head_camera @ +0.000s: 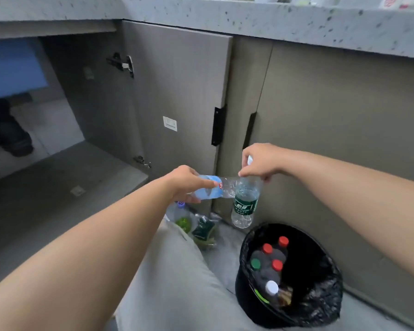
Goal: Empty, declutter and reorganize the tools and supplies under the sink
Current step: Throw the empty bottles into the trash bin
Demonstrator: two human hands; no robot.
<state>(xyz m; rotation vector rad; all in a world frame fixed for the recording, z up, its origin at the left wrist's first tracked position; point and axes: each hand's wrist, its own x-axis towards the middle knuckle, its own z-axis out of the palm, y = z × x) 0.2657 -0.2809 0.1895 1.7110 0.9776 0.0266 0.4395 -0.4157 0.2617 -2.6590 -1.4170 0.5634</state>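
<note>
The countertop (273,22) is grey stone flecked with dark specks, smooth with a dull sheen. The open cabinet door (177,91) and the closed cabinet door (332,115) beside it are matt grey-brown board with a fine wood-grain finish. The upper hinge (126,65) is metal, and the door handle (218,125) is matt black. The blue-labelled bottle (210,187) is thin clear plastic, crumpled and glinting, with a glossy film label. The green-labelled bottle (244,201) is clear ribbed plastic, its label also glossy. The waste bin (240,290) is black, lined with a crinkled, shiny black plastic bag (325,302); the bottle caps (267,248) inside are smooth plastic. The trouser leg (177,283) is pale grey matt cloth.
</note>
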